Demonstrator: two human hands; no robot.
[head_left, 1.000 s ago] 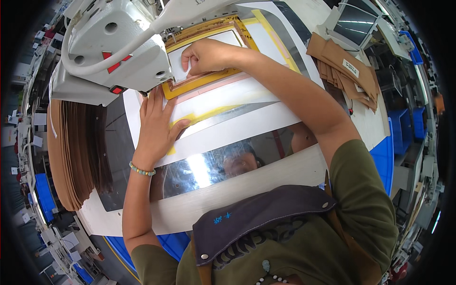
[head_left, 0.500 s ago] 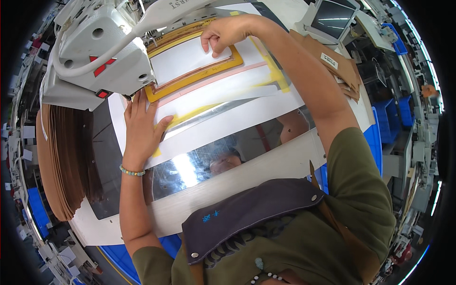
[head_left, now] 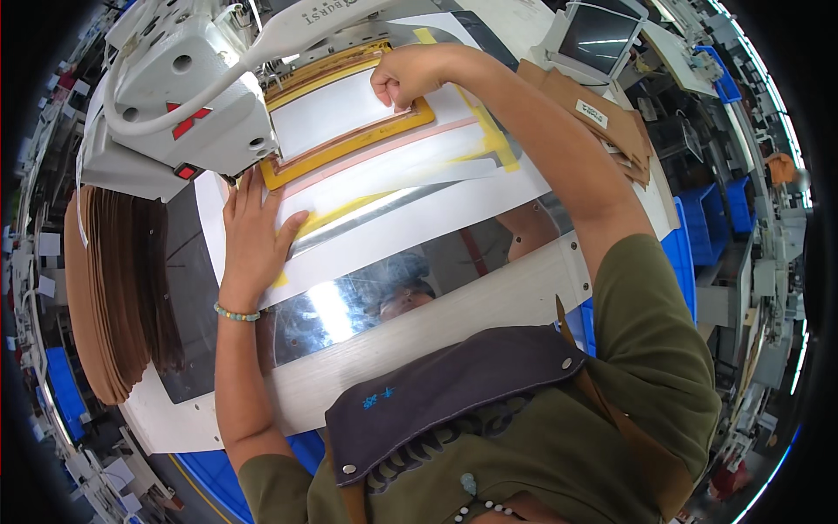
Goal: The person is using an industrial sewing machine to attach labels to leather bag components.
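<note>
A rectangular yellow frame with a brown inner border [head_left: 349, 153] lies tilted at the upper centre of the picture, around a smooth white panel [head_left: 327, 113]. The right hand [head_left: 408, 74] is at its right end, fingers curled and thumb close to them; whether they grip anything, I cannot tell. The left hand [head_left: 251, 231] lies flat with fingers spread, its tips beside the frame's lower-left corner.

Beneath are a white sheet [head_left: 419, 227] with strips of yellow tape [head_left: 502, 148], then a shiny, reflective metal plate [head_left: 375, 306] on a pale tabletop [head_left: 301, 397]. A bulky white sewing machine head [head_left: 192, 96] fills the upper left. 2 groups of flat brown pieces sit at far left [head_left: 109, 297] and upper right [head_left: 602, 113], the latter near a dark-screened monitor [head_left: 598, 39]. Blue plastic bins [head_left: 703, 223] stand at right.
</note>
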